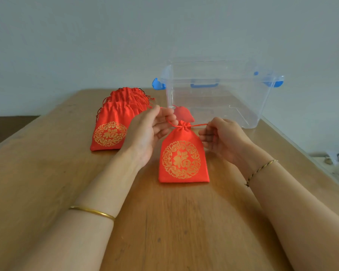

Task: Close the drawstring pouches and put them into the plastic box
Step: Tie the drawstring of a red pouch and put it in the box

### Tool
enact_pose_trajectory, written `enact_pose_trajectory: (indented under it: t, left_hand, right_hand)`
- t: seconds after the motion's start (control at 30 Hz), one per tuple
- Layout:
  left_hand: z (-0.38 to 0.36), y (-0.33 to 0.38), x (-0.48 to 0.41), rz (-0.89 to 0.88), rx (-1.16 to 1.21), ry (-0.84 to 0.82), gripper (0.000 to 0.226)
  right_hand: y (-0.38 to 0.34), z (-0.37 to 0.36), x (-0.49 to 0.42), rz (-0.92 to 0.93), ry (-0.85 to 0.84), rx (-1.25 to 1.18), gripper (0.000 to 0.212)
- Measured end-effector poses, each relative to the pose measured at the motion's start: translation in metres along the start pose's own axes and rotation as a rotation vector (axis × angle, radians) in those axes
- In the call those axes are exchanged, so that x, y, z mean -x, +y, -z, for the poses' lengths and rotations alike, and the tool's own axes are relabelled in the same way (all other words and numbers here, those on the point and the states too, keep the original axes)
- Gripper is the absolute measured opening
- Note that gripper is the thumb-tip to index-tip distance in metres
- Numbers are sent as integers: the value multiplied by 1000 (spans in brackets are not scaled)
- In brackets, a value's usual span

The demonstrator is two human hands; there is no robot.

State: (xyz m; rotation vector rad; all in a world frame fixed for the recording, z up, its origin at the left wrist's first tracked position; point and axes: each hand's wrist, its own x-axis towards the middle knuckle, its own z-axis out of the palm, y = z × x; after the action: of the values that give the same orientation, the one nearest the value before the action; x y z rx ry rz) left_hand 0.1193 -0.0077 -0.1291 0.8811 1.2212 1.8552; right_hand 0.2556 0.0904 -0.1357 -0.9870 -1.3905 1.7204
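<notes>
Brown wooden worktop point(174, 222), clear plastic box with blue latches point(243, 98) far right. Red gold-printed drawstring pouch point(182, 157) lies flat, centre. Left hand point(147, 132) and right hand point(223, 137) fingers pinch its red cords point(199, 125); I'd pull evenly outward till the neck's snug.

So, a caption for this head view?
Left hand and right hand pull drawstrings on red gold-printed pouch before clear plastic box.

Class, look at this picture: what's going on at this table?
A person is closing a red pouch at the wooden table. The left hand and right hand each pinch an end of the drawstring, pulled apart, and the pouch's mouth is gathered. A stack of more pouches waits to the left. Behind, another pouch already lies inside the clear plastic box.
</notes>
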Motion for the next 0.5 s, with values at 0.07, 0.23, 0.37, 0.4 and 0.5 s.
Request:
enact_pose_trajectory:
  t: [0.07,0.23,0.37,0.4,0.5]
  left_hand:
    - [1,-3,2,-12,-142,-64,22]
    - [-5,-10,5,-110,-575,-128,15]
    - [-8,-13,5,-109,-621,-151,4]
    - [-7,-14,5,-116,-633,-147,7]
    - [-6,-15,5,-103,-656,-138,17]
  right_hand:
    - [-3,0,1,66,-16,1,23]
    - [-4,-11,8,239,-94,192,22]
    - [-4,-16,13,305,-147,260,23]
    - [-4,-16,13,266,-166,211,25]
    - [-8,-13,10,81,-182,5,44]
